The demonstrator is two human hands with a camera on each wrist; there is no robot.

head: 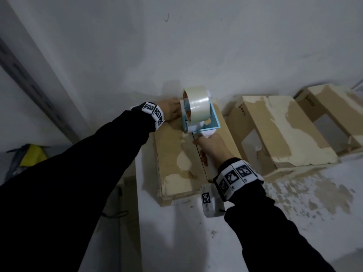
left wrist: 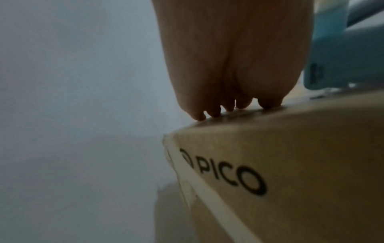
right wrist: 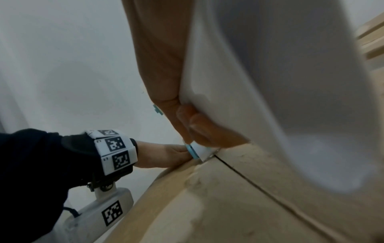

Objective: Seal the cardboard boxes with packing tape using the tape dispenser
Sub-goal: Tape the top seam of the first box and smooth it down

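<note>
A brown cardboard box [head: 172, 154] with torn paper patches lies against the wall, its centre seam [right wrist: 255, 184] running towards me. My right hand [head: 210, 148] grips the white handle [right wrist: 270, 82] of a blue and white tape dispenser [head: 198, 118], whose clear tape roll [head: 197, 106] stands over the box's far end. My left hand [head: 170, 110] lies flat on the box's far left corner, beside the dispenser. In the left wrist view its fingertips [left wrist: 228, 108] press the top edge of the box [left wrist: 290, 164], above a printed PICO logo.
Two more worn cardboard boxes [head: 279, 132] [head: 334, 116] lie in a row to the right along the white wall. The white surface [head: 294, 213] in front of them is speckled with paper scraps. A yellow and grey object [head: 29, 156] sits low at the left.
</note>
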